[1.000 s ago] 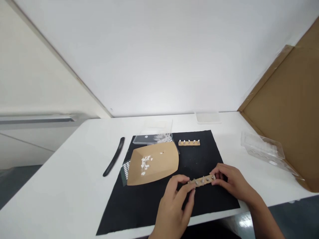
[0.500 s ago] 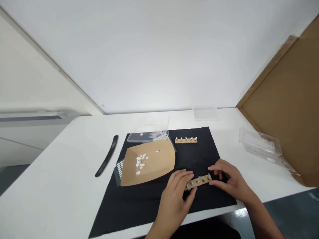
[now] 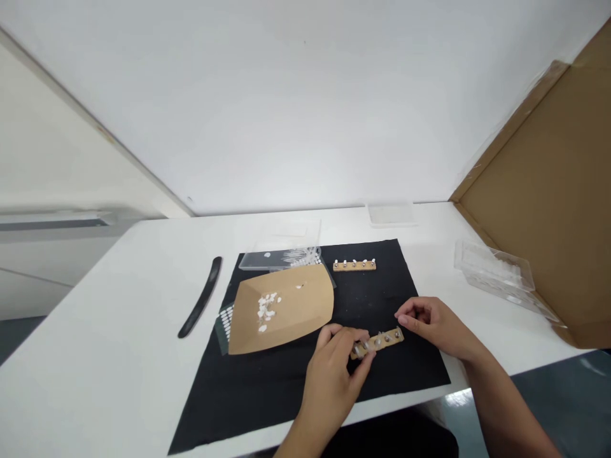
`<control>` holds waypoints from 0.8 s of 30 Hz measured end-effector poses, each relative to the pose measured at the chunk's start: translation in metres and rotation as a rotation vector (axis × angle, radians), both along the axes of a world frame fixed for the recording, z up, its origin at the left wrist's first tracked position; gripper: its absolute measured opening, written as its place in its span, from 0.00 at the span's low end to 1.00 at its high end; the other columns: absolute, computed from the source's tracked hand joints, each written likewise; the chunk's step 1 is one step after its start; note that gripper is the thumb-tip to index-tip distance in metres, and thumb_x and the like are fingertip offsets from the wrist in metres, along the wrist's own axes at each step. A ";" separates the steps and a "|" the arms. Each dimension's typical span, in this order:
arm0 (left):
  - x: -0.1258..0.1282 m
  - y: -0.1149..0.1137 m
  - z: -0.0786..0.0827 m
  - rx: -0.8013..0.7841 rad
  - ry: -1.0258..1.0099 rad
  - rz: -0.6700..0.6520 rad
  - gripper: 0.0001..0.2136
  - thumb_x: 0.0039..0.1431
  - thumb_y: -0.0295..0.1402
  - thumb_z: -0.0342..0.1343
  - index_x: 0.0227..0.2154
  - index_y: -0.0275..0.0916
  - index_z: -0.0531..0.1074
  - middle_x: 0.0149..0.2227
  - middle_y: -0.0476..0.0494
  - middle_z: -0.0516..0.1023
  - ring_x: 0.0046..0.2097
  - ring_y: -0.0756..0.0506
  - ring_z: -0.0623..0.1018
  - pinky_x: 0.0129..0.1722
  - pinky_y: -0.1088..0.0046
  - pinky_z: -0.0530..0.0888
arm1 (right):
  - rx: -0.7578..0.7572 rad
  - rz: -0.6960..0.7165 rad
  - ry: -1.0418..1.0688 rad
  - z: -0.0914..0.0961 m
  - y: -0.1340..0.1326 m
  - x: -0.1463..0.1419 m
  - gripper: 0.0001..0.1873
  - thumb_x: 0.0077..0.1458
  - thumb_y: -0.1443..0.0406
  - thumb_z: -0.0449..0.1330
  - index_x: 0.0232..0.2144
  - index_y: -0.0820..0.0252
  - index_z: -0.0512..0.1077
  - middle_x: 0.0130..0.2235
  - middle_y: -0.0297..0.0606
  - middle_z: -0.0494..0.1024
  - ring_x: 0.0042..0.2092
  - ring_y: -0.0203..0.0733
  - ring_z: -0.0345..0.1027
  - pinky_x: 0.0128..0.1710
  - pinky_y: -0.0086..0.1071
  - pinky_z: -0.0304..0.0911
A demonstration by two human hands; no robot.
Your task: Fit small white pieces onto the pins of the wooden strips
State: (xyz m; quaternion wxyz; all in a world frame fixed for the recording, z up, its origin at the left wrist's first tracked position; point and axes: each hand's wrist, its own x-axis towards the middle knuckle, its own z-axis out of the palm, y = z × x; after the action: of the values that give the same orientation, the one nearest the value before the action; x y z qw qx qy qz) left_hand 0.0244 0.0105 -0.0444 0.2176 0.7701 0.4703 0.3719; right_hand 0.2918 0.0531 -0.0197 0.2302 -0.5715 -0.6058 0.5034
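Note:
A narrow wooden strip (image 3: 382, 341) with metal studs and clear, nail-shaped tips lies slanted on the black mat (image 3: 267, 394). My left hand (image 3: 337, 366) is closed on its left end, thumb on the near side and fingers over the far side. Just beyond the right end is my right hand (image 3: 427, 324), its thumb and forefinger drawn together; anything between them is too small to make out. Farther back on the mat rests a second wooden strip (image 3: 354, 266), with white tips standing on its studs.
Left of my hands, a brown paper tray (image 3: 300, 312) holds small white pieces. Behind it sits a clear plastic box (image 3: 258, 261) with clear tips. A black curved bar (image 3: 203, 296) lies on the white table at left. Clear containers (image 3: 496, 267) stand near the cardboard (image 3: 539, 191) at right.
My right hand has drawn its spread thumb and fingers together and moved slightly up from the strip's right end. My left hand stays at the left end.

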 end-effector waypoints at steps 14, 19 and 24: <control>0.002 -0.002 -0.002 -0.046 0.007 0.071 0.15 0.60 0.27 0.64 0.50 0.41 0.74 0.42 0.43 0.84 0.45 0.39 0.78 0.43 0.60 0.82 | -0.366 0.218 0.135 0.006 0.024 0.001 0.25 0.51 0.46 0.74 0.41 0.58 0.83 0.31 0.37 0.84 0.31 0.38 0.73 0.30 0.30 0.58; 0.002 -0.003 -0.002 -0.056 0.002 0.085 0.15 0.58 0.26 0.65 0.48 0.42 0.74 0.43 0.45 0.85 0.47 0.38 0.79 0.44 0.59 0.82 | -0.428 0.230 0.115 0.007 0.029 0.002 0.23 0.51 0.45 0.74 0.34 0.58 0.82 0.31 0.37 0.84 0.24 0.32 0.62 0.22 0.27 0.50; 0.002 -0.003 -0.002 -0.063 -0.009 0.087 0.14 0.61 0.28 0.65 0.49 0.43 0.74 0.42 0.45 0.85 0.47 0.39 0.80 0.44 0.60 0.83 | -0.415 0.255 0.086 0.010 0.028 0.001 0.21 0.52 0.47 0.73 0.33 0.58 0.82 0.31 0.37 0.84 0.26 0.33 0.66 0.24 0.27 0.59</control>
State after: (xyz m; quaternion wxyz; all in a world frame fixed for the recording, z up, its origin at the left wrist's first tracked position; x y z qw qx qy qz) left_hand 0.0260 0.0073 -0.0463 0.2274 0.7403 0.5136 0.3694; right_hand 0.2928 0.0807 -0.0097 0.0678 -0.5034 -0.5463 0.6660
